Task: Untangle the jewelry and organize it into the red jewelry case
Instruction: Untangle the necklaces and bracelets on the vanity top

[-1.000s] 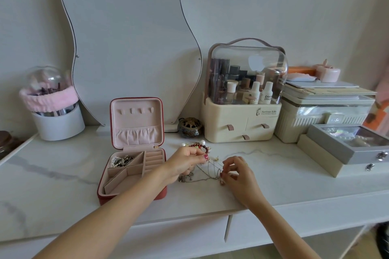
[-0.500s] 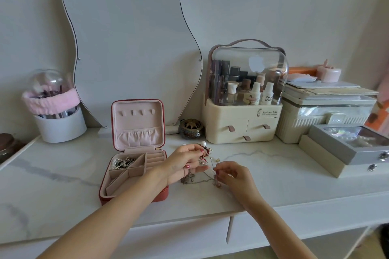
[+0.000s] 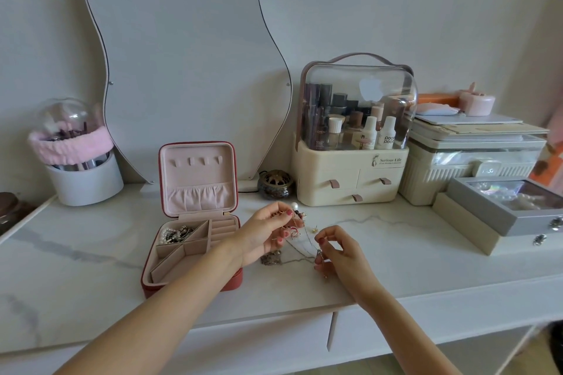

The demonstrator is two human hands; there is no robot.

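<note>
Jewelry [image 3: 294,227] hangs tangled between our left hand [image 3: 264,236], gripping the beads, and our right hand [image 3: 336,250], pinching 1 chain; tugging could tighten knots.

Readable text, all on or inside the cream cosmetic organizer [image 3: 350,173] at about 2 o'clock from frame centre:
- "Serious Life" printed on its front above the drawers, smaller line under it illegible.
- White bottle [image 3: 387,134] under the clear dome: "poor poor"-like wording, partly cut off.
- Dark tube [image 3: 320,128] at the dome's left: "L'OREAL", small and blurry.
</note>
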